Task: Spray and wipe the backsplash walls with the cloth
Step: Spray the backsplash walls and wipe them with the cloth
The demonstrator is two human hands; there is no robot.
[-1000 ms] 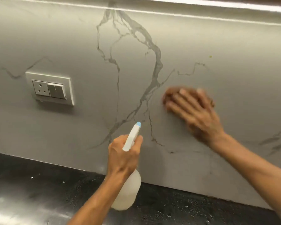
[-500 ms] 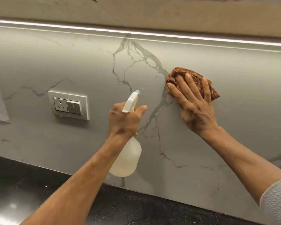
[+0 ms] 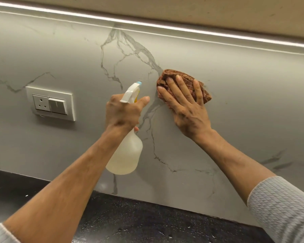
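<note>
Right hand [image 3: 187, 109]: fingers spread and straight, palm pressing a bunched brown cloth [image 3: 181, 81] flat against the grey veined backsplash [image 3: 244, 95], forearm raised from the lower right. Left hand [image 3: 123, 113]: fingers wrapped around the neck of a spray bottle [image 3: 125, 155], nozzle aimed at the wall just left of the cloth, bottle body hanging above the dark bench [image 3: 147, 223]. A socket plate [image 3: 50, 103] sits well left.

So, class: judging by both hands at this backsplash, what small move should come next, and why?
Probably sweep the cloth leftward: the right hand presses it flat on the wall, and the left hand grips the bottle, aimed at the wall just left of it.
</note>
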